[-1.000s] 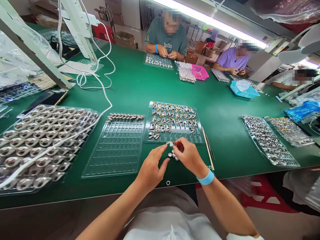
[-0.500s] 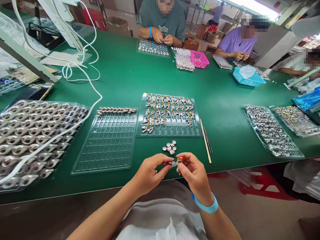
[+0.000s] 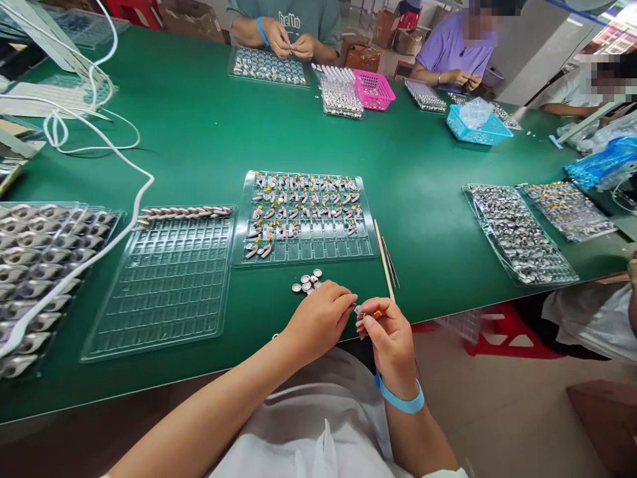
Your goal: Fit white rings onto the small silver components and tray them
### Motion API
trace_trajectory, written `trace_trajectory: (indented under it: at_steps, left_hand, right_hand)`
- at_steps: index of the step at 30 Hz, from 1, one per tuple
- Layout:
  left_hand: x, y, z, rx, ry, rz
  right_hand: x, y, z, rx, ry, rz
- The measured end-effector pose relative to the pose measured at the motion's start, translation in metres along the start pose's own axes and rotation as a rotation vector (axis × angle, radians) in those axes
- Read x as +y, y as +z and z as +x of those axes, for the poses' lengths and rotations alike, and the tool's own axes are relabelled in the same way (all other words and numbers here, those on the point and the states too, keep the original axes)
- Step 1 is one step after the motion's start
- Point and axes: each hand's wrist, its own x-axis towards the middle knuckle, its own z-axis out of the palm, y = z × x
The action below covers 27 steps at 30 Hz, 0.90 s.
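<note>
My right hand (image 3: 391, 338), with a blue band on its wrist, pinches a small metal part with an orange tab (image 3: 377, 313) near the table's front edge. At the near end of that part is a small round silver piece (image 3: 357, 309). The fingers of my left hand (image 3: 318, 322) are drawn together, back of the hand up, and their tips reach the silver piece. Whatever lies between them is hidden. Just beyond my left hand is a loose group of round silver caps (image 3: 307, 281), partly covered by it. A clear tray of small orange-tabbed parts (image 3: 311, 249) lies farther out.
A wooden stick (image 3: 383, 259) and tweezers (image 3: 391, 263) lie right of the tray. Left are a clear tray (image 3: 164, 285) with one row of metal pieces, larger metal parts (image 3: 34, 272) and a white cable (image 3: 144, 192). More filled trays (image 3: 522, 232) lie right. Co-workers sit opposite.
My left hand has turned over, back up, and come closer to my right hand. The right hand keeps its pinch on the orange-tabbed part. The whole view has shifted.
</note>
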Motion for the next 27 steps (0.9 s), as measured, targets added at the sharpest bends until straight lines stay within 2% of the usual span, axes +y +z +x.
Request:
trace_trajectory:
  at_steps: [3, 6, 8, 11, 13, 16, 19, 24, 27]
  left_hand:
    - [0.002, 0.006, 0.009, 0.052, -0.010, 0.060]
    - [0.006, 0.003, 0.003, 0.104, -0.069, -0.098]
    - [0.010, -0.004, -0.004, 0.081, -0.156, -0.309]
    - [0.016, -0.014, -0.013, -0.032, -0.335, -0.577]
    - [0.018, -0.018, -0.018, -0.069, -0.438, -0.672]
    - [0.018, -0.021, -0.023, -0.036, -0.528, -0.702]
    - [0.019, -0.023, -0.028, 0.037, -0.533, -0.671]
    - [0.023, -0.024, -0.035, 0.176, -0.425, -0.578]
    - [0.024, -0.026, -0.036, 0.199, -0.394, -0.558]
  right_hand:
    - [0.000, -0.008, 0.001, 0.041, -0.046, -0.054]
    - [0.001, -0.013, 0.000, 0.054, -0.079, -0.126]
    - [0.000, -0.013, -0.002, 0.039, -0.118, -0.165]
    - [-0.001, -0.009, -0.005, -0.016, -0.180, -0.204]
    - [-0.003, -0.004, -0.006, -0.056, -0.208, -0.231]
    - [-0.003, 0.004, -0.005, -0.102, -0.236, -0.253]
    - [-0.003, 0.012, -0.006, -0.107, -0.228, -0.247]
    - [-0.001, 0.022, -0.008, -0.086, -0.232, -0.250]
    - [-0.001, 0.025, -0.007, -0.103, -0.286, -0.252]
